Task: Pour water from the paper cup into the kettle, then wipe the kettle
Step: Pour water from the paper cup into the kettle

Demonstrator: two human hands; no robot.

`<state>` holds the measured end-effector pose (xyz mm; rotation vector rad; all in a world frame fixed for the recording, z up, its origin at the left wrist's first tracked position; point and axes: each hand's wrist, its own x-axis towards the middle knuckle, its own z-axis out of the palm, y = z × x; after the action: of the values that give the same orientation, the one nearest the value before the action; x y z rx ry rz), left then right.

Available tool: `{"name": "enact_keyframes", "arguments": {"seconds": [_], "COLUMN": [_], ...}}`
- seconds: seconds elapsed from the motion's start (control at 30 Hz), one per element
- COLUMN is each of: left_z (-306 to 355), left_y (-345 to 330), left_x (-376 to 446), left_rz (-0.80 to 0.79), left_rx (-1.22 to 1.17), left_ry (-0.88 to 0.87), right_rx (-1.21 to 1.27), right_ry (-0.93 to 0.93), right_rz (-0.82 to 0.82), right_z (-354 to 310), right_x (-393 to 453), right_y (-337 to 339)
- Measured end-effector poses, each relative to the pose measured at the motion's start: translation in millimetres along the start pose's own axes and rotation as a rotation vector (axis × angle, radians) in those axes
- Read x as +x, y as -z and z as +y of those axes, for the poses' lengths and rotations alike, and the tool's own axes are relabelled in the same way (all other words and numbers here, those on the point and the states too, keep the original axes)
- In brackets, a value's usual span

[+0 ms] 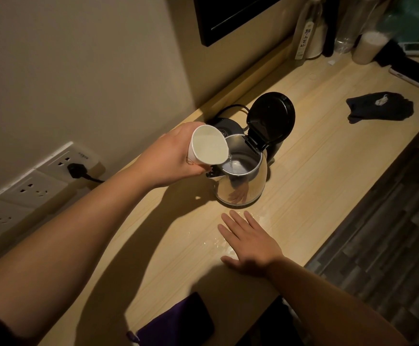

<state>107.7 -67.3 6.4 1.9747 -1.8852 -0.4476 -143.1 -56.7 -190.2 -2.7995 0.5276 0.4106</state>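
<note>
At the near edge of the light wooden desk (315,151) lies a dark purple cloth (178,318). Just beyond it the right hand (249,245) rests flat, palm down, its fingers (233,221) spread and released, grasping nothing; they point toward the kettle. Around and under this hand the desk shows wet patches of spilled water (218,242).

Farther in, near the middle of the desk, stands the steel kettle (243,186), upright, with its black lid (272,118) hinged open and raised on the far side. The shiny body mirrors the right hand.

The left hand (171,157) comes in from the left and grasps the white paper cup (207,146) around its wall, fingers closed on it. The cup is tilted toward the right, its rim over the left edge of the kettle's mouth, and a thin stream of water (230,158) runs from the lip into the kettle. Water is visible inside the cup.

Behind the kettle sits its black base (224,124), with a cord looping by the wall. On the left wall a black plug (75,169) sits in a white socket strip (28,188). Far right on the desk lies a dark crumpled cloth (380,109), and bottles stand at the far end.
</note>
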Motion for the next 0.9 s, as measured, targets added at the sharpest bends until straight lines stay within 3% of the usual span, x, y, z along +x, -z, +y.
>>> {"name": "enact_keyframes", "arguments": {"seconds": [0.9], "left_z": [2.7], "left_y": [5.6], "left_x": [4.8], "left_rz": [-0.041], "left_rx": [0.065], "left_ry": [-0.011], "right_rx": [0.001], "right_ry": [0.009], "right_rz": [0.027], "right_z": [0.4], "right_x": [0.3], "right_y": [-3.8]}}
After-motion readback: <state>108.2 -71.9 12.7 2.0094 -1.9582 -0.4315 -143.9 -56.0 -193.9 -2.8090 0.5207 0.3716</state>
